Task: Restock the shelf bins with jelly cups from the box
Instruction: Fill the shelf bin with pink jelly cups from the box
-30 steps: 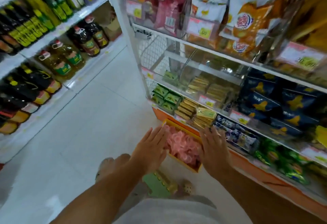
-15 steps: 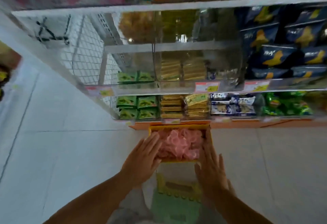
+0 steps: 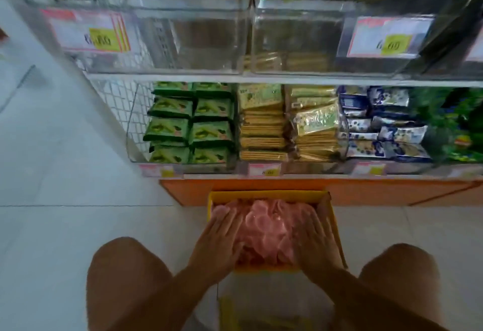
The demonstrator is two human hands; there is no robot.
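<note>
Left hand [image 3: 217,247] and right hand [image 3: 319,244] rest with fingers straight on the pink jelly cups [image 3: 264,226] heaped between them inside the yellow box [image 3: 266,196]; blur may hide fingertips digging under.

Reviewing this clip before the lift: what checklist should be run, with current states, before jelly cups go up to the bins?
1. Yellow box open, in reach: ok.
2. Jelly cups left inside: ok, pink pile.
3. Left hand and right hand on the pile: ok.
4. Cups gripped: not ok, fingers lie straight.
5. Clear bins above have room: ok, look empty.
6. Target bin identified: cannot tell, price labels blurred.
</note>
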